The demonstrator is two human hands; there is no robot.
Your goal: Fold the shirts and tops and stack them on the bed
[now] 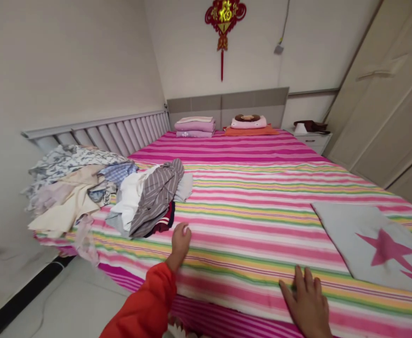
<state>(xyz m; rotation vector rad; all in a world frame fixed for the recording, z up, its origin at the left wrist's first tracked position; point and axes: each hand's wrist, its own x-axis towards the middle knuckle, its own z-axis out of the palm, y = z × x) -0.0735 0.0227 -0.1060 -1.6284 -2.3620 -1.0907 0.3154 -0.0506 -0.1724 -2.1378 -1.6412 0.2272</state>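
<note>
My left hand (181, 240), coming from a red sleeve, is over the striped bedsheet (248, 234) beside a clothes pile. Its fingers are loosely curled, with a small gap at the thumb and nothing visible in it. Closest to it lie a dark red garment with white stripes (164, 223) and a grey-brown striped shirt (156, 197). A white garment (131, 195) lies against the shirt. My right hand (308, 298) is open near the bed's front edge, fingers spread, palm down. To its right, a grey cloth with a pink star (364, 234) lies flat.
A heap of crumpled clothes (68, 188) covers the bed's left side by a white slatted rail (118, 131). Folded purple bedding (195, 126) and a pink pillow (248, 123) on orange cloth (251, 131) sit at the headboard. A nightstand (313, 141) and wardrobe (378, 103) stand right.
</note>
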